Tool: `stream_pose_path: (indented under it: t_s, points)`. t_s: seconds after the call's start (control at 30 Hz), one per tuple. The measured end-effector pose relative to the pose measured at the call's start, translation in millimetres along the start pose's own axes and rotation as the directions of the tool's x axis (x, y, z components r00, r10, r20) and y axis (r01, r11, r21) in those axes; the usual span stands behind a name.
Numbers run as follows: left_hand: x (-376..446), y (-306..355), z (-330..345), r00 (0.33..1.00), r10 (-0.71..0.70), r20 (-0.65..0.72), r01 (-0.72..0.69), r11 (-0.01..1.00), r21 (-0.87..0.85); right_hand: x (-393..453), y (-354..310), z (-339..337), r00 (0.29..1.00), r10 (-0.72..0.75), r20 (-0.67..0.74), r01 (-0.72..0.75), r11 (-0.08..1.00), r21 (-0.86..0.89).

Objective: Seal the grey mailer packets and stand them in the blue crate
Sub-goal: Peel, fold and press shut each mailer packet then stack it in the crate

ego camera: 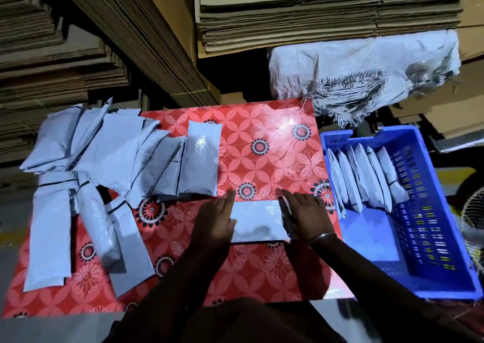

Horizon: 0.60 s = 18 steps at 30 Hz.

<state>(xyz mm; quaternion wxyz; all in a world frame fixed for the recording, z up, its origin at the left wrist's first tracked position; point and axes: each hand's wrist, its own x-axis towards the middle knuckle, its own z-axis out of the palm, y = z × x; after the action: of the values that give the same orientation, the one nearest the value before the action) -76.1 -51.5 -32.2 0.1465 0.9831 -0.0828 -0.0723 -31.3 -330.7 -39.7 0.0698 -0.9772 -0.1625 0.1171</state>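
A grey mailer packet [258, 221] lies flat on the red flowered table [262, 143] in front of me. My left hand [214, 219] presses flat on its left end with straight fingers. My right hand [305, 215] presses flat on its right end, a bangle on the wrist. A heap of several grey mailer packets [104, 157] covers the left part of the table, some with flaps loose. The blue crate [429, 238] stands to the right of the table, with several grey packets [366, 177] standing on edge at its far end.
Stacks of flattened cardboard [327, 13] rise behind the table. A frayed white woven sack [366, 73] lies behind the crate. A wire fan guard [474, 212] shows at the right edge. The near half of the crate floor is bare.
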Motion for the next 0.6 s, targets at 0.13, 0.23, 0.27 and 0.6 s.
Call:
stream_pose_path:
  t_s: [0.13,0.23,0.27,0.6]
  points:
    - [20,3,3,0.993,0.024,0.117,-0.039,0.991,0.131,22,-12,-18,0.978,0.067,0.197,-0.056,0.997,-0.060]
    - [28,3,-4,0.986,0.059,0.153,-0.083,0.984,0.159,30,-14,-34,0.974,0.057,0.218,-0.040,0.996,-0.081]
    - [30,6,-10,0.989,0.042,0.143,-0.067,0.982,0.175,32,-13,-40,0.979,0.049,0.199,-0.037,0.997,-0.068]
    - [15,37,-33,0.959,-0.015,-0.283,0.041,0.996,0.085,4,3,-57,0.953,-0.038,-0.300,0.035,0.999,-0.015]
